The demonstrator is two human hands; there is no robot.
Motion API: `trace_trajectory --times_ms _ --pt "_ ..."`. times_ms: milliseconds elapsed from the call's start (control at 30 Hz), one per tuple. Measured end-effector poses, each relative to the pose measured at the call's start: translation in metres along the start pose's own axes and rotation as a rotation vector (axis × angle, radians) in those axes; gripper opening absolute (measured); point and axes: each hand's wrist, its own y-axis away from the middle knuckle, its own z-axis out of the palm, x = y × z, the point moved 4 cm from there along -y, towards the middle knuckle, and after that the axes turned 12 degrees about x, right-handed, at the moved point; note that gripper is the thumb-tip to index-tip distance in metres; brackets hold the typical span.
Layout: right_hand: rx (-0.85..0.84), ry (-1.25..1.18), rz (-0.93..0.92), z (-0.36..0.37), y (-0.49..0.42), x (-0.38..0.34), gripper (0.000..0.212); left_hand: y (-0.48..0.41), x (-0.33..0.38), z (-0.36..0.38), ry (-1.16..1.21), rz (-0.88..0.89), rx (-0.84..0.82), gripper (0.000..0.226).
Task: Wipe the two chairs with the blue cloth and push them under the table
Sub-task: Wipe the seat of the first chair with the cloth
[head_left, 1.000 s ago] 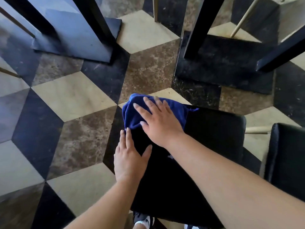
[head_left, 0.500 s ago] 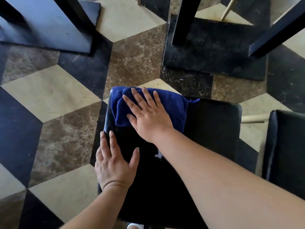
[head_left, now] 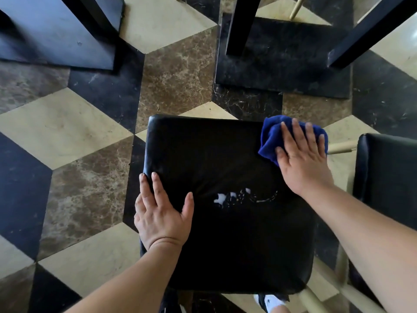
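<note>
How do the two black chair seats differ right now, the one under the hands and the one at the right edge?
The centre seat shows almost whole; the right seat is cut off by the frame. The centre seat has both hands on it, the left hand flat and the right hand pressing the blue cloth at its far right corner; the right seat is untouched. The centre seat shows a worn whitish patch; none shows on the right seat. Both are glossy black padding.

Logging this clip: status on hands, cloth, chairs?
Right hand flat on blue cloth, far right corner of chair seat. Left hand braces left edge. Second chair unwiped, alongside.
</note>
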Motion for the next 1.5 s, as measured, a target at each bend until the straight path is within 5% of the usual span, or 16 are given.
trace_trajectory --times_ms 233,667,933,1233,1400,1500 --pt "0.013 -0.030 0.217 0.013 0.005 -0.059 0.069 0.001 -0.003 0.004 0.007 0.017 0.032 0.101" --pt "-0.119 -0.183 -0.432 0.039 0.026 -0.285 0.062 -0.001 -0.003 0.001 0.043 -0.013 0.000 0.101" --pt "-0.067 -0.199 -0.408 0.025 0.025 -0.166 0.062 0.001 0.002 0.000 -0.002 0.005 0.067 0.104" --pt "-0.052 -0.011 -0.063 0.007 0.027 -0.008 0.060 0.003 0.000 0.002 0.007 0.005 0.068 0.100" --pt "-0.031 0.058 0.093 0.015 0.040 -0.060 0.068 0.002 -0.002 0.003 0.019 0.012 0.088 0.099" --pt "-0.069 0.010 -0.036 0.024 0.057 -0.127 0.073 0.002 -0.003 0.004 0.033 0.010 0.097 0.099"
